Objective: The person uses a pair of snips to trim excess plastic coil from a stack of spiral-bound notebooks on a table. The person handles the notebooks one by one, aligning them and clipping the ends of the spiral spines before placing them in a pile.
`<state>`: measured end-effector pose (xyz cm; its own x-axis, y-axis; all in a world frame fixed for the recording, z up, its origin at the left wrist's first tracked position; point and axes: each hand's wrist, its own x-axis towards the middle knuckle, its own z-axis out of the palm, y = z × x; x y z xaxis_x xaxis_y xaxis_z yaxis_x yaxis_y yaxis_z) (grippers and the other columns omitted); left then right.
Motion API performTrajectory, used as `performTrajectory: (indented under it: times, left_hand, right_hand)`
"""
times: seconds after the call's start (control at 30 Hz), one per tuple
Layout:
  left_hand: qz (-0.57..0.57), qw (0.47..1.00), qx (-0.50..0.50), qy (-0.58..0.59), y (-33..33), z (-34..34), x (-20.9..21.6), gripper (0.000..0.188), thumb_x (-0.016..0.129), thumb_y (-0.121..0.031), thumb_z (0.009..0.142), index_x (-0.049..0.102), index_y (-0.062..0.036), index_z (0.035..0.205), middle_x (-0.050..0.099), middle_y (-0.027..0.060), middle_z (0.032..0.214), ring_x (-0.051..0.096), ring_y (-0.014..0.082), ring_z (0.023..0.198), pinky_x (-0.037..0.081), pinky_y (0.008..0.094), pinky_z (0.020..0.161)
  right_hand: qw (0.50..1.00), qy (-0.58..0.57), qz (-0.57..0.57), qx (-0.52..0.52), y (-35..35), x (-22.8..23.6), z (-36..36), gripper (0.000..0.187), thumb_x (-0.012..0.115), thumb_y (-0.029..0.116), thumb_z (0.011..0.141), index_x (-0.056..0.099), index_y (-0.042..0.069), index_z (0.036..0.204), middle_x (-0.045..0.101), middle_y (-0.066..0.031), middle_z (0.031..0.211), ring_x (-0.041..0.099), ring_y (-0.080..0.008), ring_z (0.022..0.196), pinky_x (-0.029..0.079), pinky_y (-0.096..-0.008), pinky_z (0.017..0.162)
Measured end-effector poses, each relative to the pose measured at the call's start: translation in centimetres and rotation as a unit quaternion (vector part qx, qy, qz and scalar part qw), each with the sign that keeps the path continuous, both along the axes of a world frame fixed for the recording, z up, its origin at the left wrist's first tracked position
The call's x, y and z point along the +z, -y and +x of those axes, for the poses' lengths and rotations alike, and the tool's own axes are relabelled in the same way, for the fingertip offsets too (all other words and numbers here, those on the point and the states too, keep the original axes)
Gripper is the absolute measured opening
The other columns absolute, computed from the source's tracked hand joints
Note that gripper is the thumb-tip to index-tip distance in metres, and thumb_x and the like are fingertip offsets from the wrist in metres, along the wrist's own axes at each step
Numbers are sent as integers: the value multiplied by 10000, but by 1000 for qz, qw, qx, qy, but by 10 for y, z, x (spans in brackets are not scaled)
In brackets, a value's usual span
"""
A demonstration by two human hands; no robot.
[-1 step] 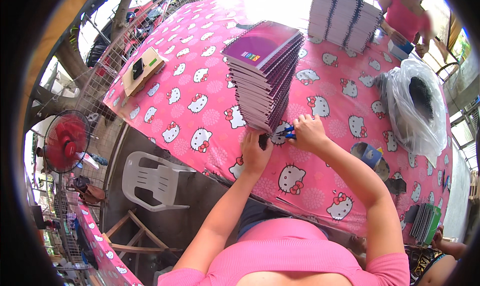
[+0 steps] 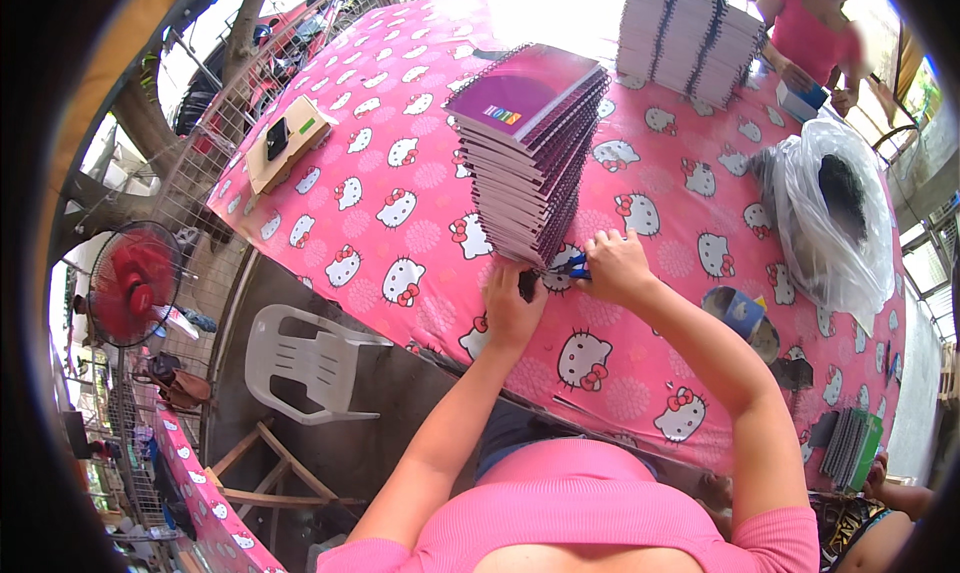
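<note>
A: What takes up the most room?
B: The counter (image 2: 430, 243), under a pink cat-print cover. Well back from its near edge, about midway along, stands a tall, slightly splayed stack of purple spiral notebooks (image 2: 525, 163). White-paged spiral-bound stacks (image 2: 685, 43) stand by the far edge, and a clear plastic bag (image 2: 812, 243) with something black inside lies by the right edge.
A: And the hands?
B: The left hand (image 2: 512, 308) is at the foot of the notebook stack, on the side toward the counter's near edge. Its fingers curl against the lowest corner; whether they pinch a notebook cannot be told. The right hand (image 2: 617, 268), just beside it, has its fingers clamped round the blue-handled pliers (image 2: 575, 266), whose nose points at the bottom of the coiled edge (image 2: 562, 228).
A: How is that best handled?
B: Probably by bracing the corner with the left fingers while keeping them clear of the nose, setting the tip squarely on the wire, and squeezing steadily without twisting, lest the tall stack shift.
A: What differs from the earlier frame?
B: Little. Stack and hands keep nearly the same places; the pliers' handles look closer together now.
</note>
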<state>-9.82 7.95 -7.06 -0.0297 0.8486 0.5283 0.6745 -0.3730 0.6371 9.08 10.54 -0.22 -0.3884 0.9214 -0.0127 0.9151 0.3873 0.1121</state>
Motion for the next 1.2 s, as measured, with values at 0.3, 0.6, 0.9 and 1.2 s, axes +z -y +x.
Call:
performTrajectory:
  times: [0.3, 0.6, 0.9, 1.2]
  left_hand:
    - [-6, 999, 6, -31, 1, -1, -3, 299, 692, -155, 714, 562, -85, 975, 589, 112, 902, 560, 323, 919, 420, 468, 794]
    - [32, 995, -41, -89, 8, 1, 3, 262, 651, -82, 719, 580, -81, 971, 576, 126, 833, 563, 348, 799, 448, 471, 708]
    - [-13, 980, -127, -152, 8, -4, 8, 268, 642, -65, 709, 573, -70, 969, 586, 147, 864, 590, 354, 802, 491, 454, 656]
    - [-47, 971, -199, -124, 3, -4, 24, 262, 645, -40, 685, 579, -69, 938, 588, 129, 886, 601, 340, 814, 503, 434, 661]
  right_hand:
    - [994, -93, -60, 7, 0, -7, -4, 432, 710, 474, 709, 676, 45, 757, 658, -136, 677, 664, -303, 604, 526, -407, 580]
    - [958, -53, 269, -81, 82, 40, 58, 706, 734, 563, 714, 616, 24, 1155, 660, -133, 1092, 669, -229, 916, 518, -368, 779]
    - [881, -277, 367, 115, 110, 322, 82, 321, 845, 193, 716, 540, 100, 680, 476, 11, 554, 434, -98, 425, 307, -258, 394]
    - [845, -174, 505, 27, 120, 283, 81, 276, 692, 216, 826, 491, 119, 664, 387, 14, 531, 435, -118, 392, 331, -295, 354]
